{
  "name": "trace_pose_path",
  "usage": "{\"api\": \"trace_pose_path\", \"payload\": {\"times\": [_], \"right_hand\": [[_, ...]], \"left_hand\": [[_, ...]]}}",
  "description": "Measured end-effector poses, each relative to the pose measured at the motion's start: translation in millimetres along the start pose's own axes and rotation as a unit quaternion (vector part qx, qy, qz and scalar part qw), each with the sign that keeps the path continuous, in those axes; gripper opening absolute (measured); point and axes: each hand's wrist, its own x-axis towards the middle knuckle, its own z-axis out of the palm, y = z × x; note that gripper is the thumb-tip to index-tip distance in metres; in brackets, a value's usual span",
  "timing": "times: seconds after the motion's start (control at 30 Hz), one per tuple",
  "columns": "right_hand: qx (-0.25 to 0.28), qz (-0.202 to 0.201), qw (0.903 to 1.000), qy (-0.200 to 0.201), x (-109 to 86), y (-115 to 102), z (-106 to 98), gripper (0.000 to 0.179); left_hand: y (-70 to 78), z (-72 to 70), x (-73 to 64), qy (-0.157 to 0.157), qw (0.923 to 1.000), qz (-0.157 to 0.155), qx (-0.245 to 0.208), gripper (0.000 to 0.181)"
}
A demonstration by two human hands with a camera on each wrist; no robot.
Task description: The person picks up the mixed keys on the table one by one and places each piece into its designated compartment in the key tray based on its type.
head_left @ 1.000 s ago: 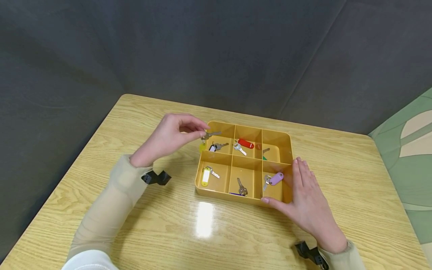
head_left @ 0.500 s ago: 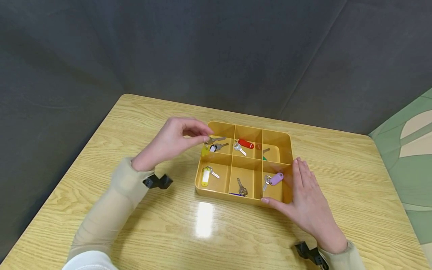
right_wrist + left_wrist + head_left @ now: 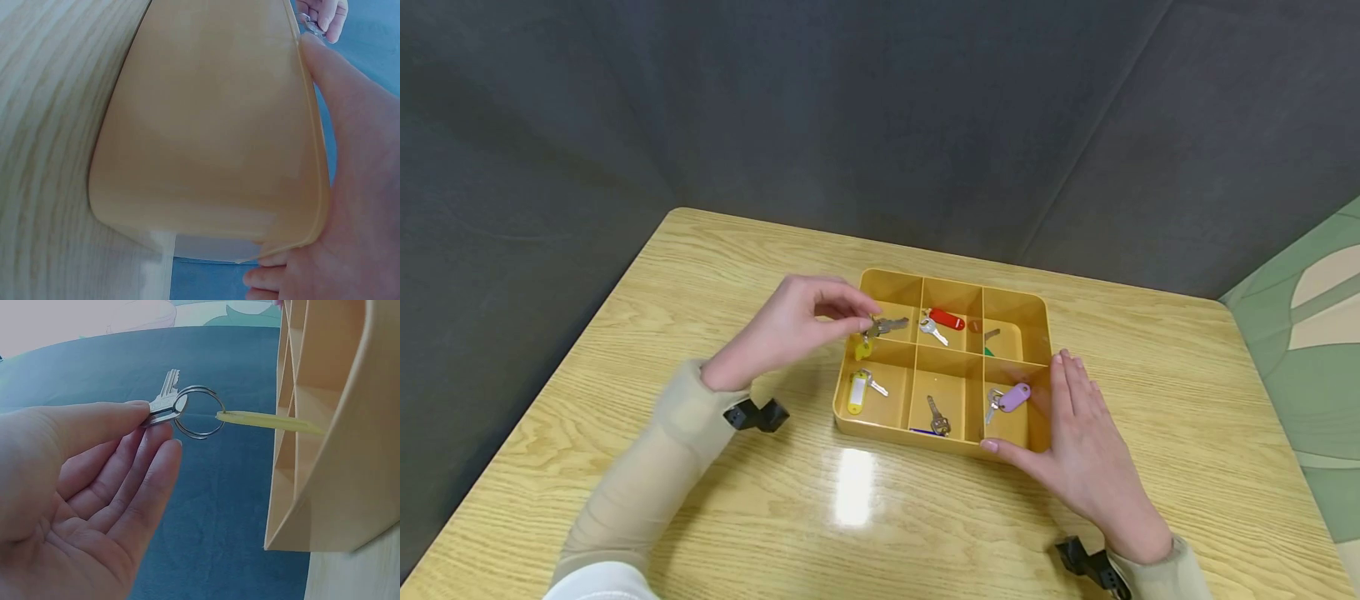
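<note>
My left hand (image 3: 801, 325) pinches a key (image 3: 167, 400) between thumb and fingers at the back left compartment of a yellow six-compartment box (image 3: 891, 435). In the left wrist view a split ring (image 3: 200, 434) links that key to a yellow tag (image 3: 265, 420). In the head view the held key overlaps another key lying in that compartment, whose tag is hidden. My right hand (image 3: 1090, 450) rests against the box's front right corner. Its thumb lies at the front rim, its straight fingers along the right side.
Other compartments hold a key with a red tag (image 3: 946, 319), one with a yellow tag (image 3: 857, 393), one with a purple tag (image 3: 1015, 397), a key by a blue edge (image 3: 937, 418), and one by a green bit (image 3: 988, 352). Wooden table (image 3: 752, 517) below, dark curtain (image 3: 880, 125) behind.
My left hand has moved right and toward the front, bringing the key with its yellow tag over the back left compartment. My right hand and the box have stayed put.
</note>
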Motion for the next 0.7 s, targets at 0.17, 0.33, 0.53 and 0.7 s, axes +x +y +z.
{"api": "trace_pose_path", "payload": {"times": [0.17, 0.33, 0.53, 0.7], "right_hand": [[0.000, -0.002, 1.0000, 0.002, 0.0, 0.2, 0.0, 0.134], [-0.001, -0.001, 1.0000, 0.001, -0.1, 0.0, -0.5, 0.134], [0.001, 0.000, 1.0000, -0.001, -0.4, -0.3, -0.5, 0.134], [0.002, 0.000, 1.0000, -0.001, -0.3, -0.1, -0.2, 0.134]], "left_hand": [[-2.7, 5.5, -2.1, -0.002, 0.9999, -0.008, -0.007, 0.016], [-7.6, 11.5, -3.8, -0.013, 0.9997, -0.015, -0.015, 0.015], [-13.8, 18.2, -6.6, -0.014, 0.9997, -0.017, -0.005, 0.015], [-18.7, 23.2, -9.1, -0.019, 0.9996, -0.019, -0.013, 0.014]]}}
